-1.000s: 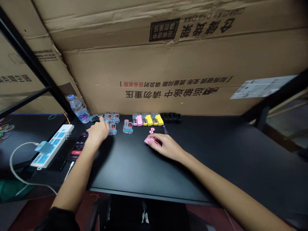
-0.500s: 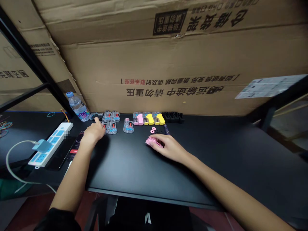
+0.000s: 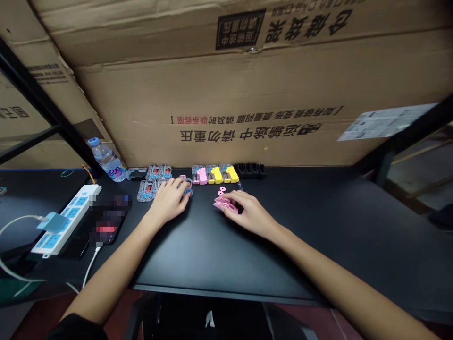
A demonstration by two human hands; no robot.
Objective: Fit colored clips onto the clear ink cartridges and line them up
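Left hand [image 3: 172, 197] has moved right from the grouped cases to a lone clear case [image 3: 191, 191]

Nearest is reddish floor [image 3: 116, 314], then the front edge of a smooth black table [image 3: 212, 248]. At left, a white cable [image 3: 89, 269] runs into a phone [image 3: 115, 217], its screen blurred out; the left forearm no longer covers it. Beside that lie a second dark phone [image 3: 76, 244] and a white power strip [image 3: 81, 200] with a pale blue charger [image 3: 53, 222] plugged in.

The right hand [image 3: 252, 215] pinches a pink piece [image 3: 226, 204] between thumb and fingers, over the middle of the table. The left hand curls over the lone case and hides most of it; whether it grips, I cannot tell. Two pink rings [image 3: 224, 189] lie just beyond the pink piece.

Farther back stand more clear cases [image 3: 145, 191], a row of one pink and two yellow blocks [image 3: 216, 175], a black rack [image 3: 250, 171] and a water bottle [image 3: 109, 163], its purple lettering unreadable.

Behind, cardboard [image 3: 265, 89] walls off the table between black metal posts [image 3: 53, 108]. Its upside-down print reads 仓储货架 and 运输途中请勿重压, with 联系客服 in red. A white label [image 3: 387, 123] at right is too small to read.
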